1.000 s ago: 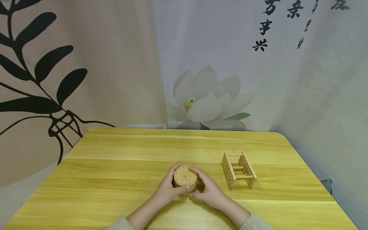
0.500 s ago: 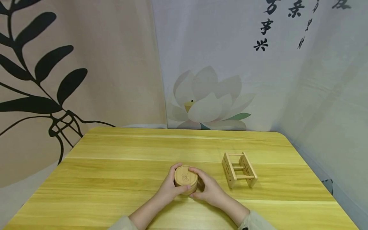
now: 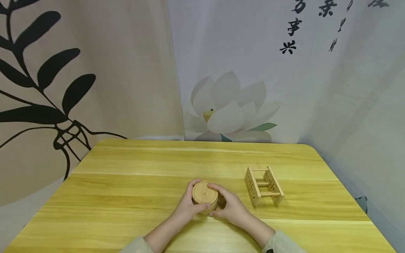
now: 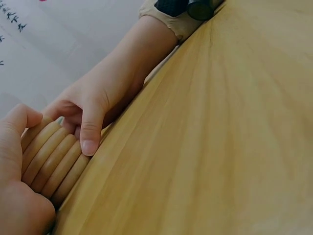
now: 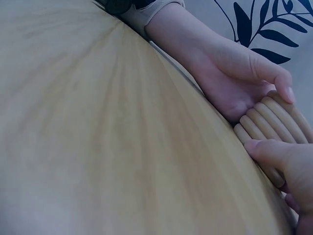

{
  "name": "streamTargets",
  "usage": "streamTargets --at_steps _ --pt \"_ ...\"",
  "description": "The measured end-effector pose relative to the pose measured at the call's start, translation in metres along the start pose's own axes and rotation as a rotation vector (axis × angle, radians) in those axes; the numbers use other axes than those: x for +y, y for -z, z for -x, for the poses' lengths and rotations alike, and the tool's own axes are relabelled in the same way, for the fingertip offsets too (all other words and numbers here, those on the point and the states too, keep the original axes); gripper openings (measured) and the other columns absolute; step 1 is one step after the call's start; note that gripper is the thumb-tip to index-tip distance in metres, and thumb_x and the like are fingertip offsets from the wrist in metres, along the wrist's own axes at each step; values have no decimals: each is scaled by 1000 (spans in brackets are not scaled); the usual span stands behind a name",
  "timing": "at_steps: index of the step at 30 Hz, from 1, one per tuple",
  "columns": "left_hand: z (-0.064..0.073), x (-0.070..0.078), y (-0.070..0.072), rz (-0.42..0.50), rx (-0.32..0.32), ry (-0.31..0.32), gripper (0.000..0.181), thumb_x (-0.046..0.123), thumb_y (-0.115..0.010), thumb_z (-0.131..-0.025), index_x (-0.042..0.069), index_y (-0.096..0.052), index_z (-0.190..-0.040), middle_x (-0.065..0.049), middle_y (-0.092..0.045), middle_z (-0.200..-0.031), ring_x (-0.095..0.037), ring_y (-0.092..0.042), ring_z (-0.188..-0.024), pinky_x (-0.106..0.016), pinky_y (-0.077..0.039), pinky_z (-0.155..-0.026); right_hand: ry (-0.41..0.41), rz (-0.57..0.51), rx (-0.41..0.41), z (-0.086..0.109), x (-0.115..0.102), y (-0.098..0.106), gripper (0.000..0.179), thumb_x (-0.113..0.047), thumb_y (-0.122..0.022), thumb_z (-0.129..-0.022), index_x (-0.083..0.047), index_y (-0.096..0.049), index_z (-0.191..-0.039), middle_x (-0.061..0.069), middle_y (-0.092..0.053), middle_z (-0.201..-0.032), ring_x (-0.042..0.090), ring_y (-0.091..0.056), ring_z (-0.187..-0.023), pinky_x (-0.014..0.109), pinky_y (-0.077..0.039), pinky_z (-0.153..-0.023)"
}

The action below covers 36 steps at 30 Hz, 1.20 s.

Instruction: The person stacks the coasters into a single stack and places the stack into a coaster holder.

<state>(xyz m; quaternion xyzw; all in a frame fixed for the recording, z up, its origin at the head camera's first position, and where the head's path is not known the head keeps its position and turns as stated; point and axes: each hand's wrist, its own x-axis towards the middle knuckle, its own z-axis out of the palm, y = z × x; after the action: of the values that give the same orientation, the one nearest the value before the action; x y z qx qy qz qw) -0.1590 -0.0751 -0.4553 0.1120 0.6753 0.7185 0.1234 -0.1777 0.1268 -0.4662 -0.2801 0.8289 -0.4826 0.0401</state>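
Note:
A stack of several round wooden coasters (image 3: 205, 192) stands on the table in the head view, a fine line drawing on the top one. My left hand (image 3: 186, 208) grips the stack from the left, thumb over the near edge of the top. From the right, my right hand (image 3: 231, 210) holds it, index finger at the upper rim and thumb low at the front. Both wrist views show the coasters' rounded edges, in the left wrist view (image 4: 51, 154) and the right wrist view (image 5: 274, 120), lying flush on each other. The far side is hidden by fingers.
To the right of the hands stands a small wooden rack (image 3: 264, 186) with slotted side panels joined by round bars. The wooden table (image 3: 126, 168) reaches back to a printed cloth backdrop (image 3: 142, 70), with another cloth along the right side.

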Motion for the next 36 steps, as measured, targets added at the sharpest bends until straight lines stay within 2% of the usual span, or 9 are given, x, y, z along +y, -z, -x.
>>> streamTargets --at_steps 5,12,17,21,25,29,36 --pt "0 1 -1 15 -7 -2 87 7 -73 -83 7 -16 -149 -28 -30 -143 -39 -45 -124 -41 -43 -96 4 -1 8 0 -1 1 88 -11 -86 -69 -31 -43 -143 0 -48 -141 26 -44 -127 56 -31 -102" --pt "-1 1 -2 64 -13 -6 87 5 -71 -83 5 -14 -149 -28 -27 -145 -40 -41 -126 -41 -41 -98 16 -5 18 -1 1 0 89 -10 -87 -67 -29 -43 -143 1 -51 -137 22 -51 -118 48 -39 -97" --pt "-1 1 -4 94 -16 -23 87 4 -71 -82 3 -15 -148 -27 -28 -145 -39 -41 -127 -39 -41 -98 29 -26 18 -1 2 1 88 -14 -87 -68 -27 -43 -143 3 -54 -134 20 -57 -111 49 -41 -95" --pt "-1 1 -6 112 -11 -36 87 3 -72 -81 3 -16 -148 -25 -30 -144 -38 -42 -126 -37 -42 -97 19 -25 18 1 2 2 88 -16 -87 -68 -30 -43 -143 0 -54 -133 18 -57 -108 52 -39 -96" --pt "-1 2 -7 127 -8 -39 88 2 -72 -80 3 -16 -148 -25 -30 -144 -38 -42 -126 -36 -43 -96 28 -20 22 2 0 3 89 -16 -87 -67 -30 -43 -143 -2 -54 -133 16 -57 -107 52 -37 -98" --pt "0 4 -8 141 -11 -44 88 1 -72 -80 3 -16 -147 -25 -29 -145 -38 -42 -126 -36 -43 -96 40 -28 20 2 -1 4 88 -17 -87 -67 -29 -43 -143 0 -54 -134 16 -58 -107 47 -42 -95" --pt "0 4 -9 137 -2 -46 88 0 -72 -79 5 -18 -147 -23 -31 -144 -35 -43 -125 -36 -42 -97 51 -43 21 3 -2 6 87 -15 -87 -67 -29 -45 -142 0 -48 -140 19 -52 -117 45 -39 -99"
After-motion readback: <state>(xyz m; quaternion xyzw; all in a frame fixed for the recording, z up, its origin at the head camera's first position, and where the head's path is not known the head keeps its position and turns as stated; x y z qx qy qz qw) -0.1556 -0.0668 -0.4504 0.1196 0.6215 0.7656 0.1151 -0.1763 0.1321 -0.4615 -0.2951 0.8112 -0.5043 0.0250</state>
